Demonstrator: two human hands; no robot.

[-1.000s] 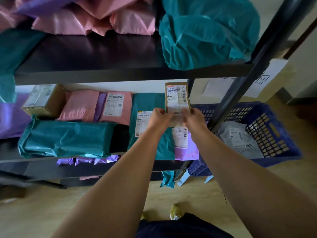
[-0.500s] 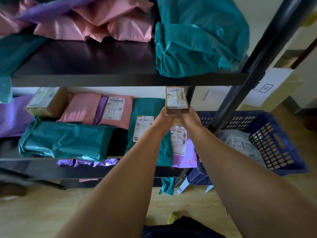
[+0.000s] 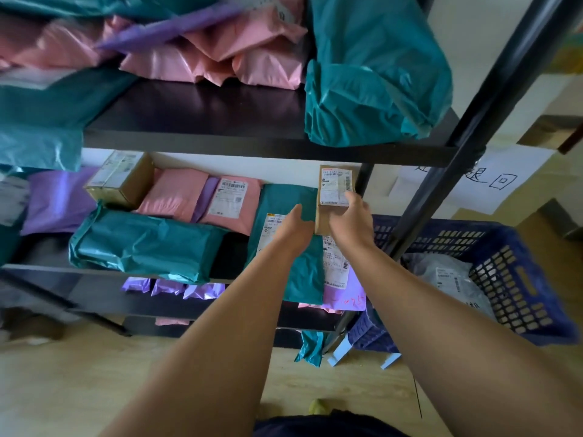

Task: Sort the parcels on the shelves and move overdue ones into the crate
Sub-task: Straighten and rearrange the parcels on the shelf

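A small brown cardboard parcel point(image 3: 335, 190) with a white label is held at the right end of the middle shelf point(image 3: 56, 269). My right hand point(image 3: 350, 222) grips it from the right and below. My left hand point(image 3: 291, 228) is just left of the parcel, fingers straight, apart from it or barely touching. Under both hands lie a teal mailer point(image 3: 303, 272) and a purple mailer point(image 3: 342, 298) with labels. The blue slotted crate point(image 3: 517, 279) stands on the floor to the right and holds a grey parcel point(image 3: 448, 279).
The middle shelf also holds a cardboard box point(image 3: 120, 178), pink mailers point(image 3: 233, 200) and a long teal parcel point(image 3: 142, 244). The upper shelf point(image 3: 252, 146) carries pink, purple and teal bags. A black diagonal post point(image 3: 467, 127) crosses between shelf and crate. A handwritten paper sign point(image 3: 492, 181) hangs behind.
The brown parcel has moved slightly right and away from me. My left hand has let go of it; only my right hand holds it now. The view has tilted up a little.
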